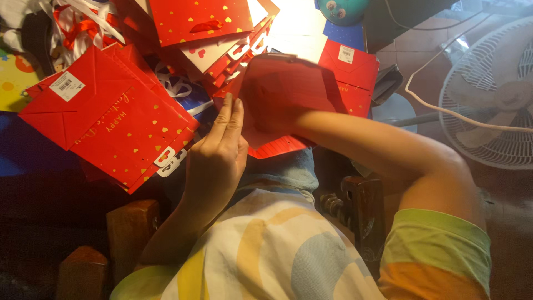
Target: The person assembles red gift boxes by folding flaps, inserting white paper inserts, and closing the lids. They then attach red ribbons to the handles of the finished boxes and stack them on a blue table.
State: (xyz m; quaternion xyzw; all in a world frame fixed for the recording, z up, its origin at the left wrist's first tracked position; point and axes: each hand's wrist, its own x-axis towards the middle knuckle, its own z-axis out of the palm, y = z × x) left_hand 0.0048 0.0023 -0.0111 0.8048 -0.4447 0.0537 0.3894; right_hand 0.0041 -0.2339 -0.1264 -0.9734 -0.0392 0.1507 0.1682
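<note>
Head view, looking down over my lap: my right arm reaches forward and my right hand [277, 119] is buried inside an open red paper gift bag [283, 91], so I cannot tell whether its fingers are curled or spread. The bag stands open above my knees, its matte paper walls creased into a soft pouch. My left hand [216, 153] is flat, fingers straight and pressed together, touching the bag's outer left edge and gripping nothing. To the left lies a flattened red gift bag [111, 119] speckled with small gold hearts, with white cut-out handles. More red bags are piled [202, 19] beyond. A white wire-grille fan [494, 89] stands at right
</note>
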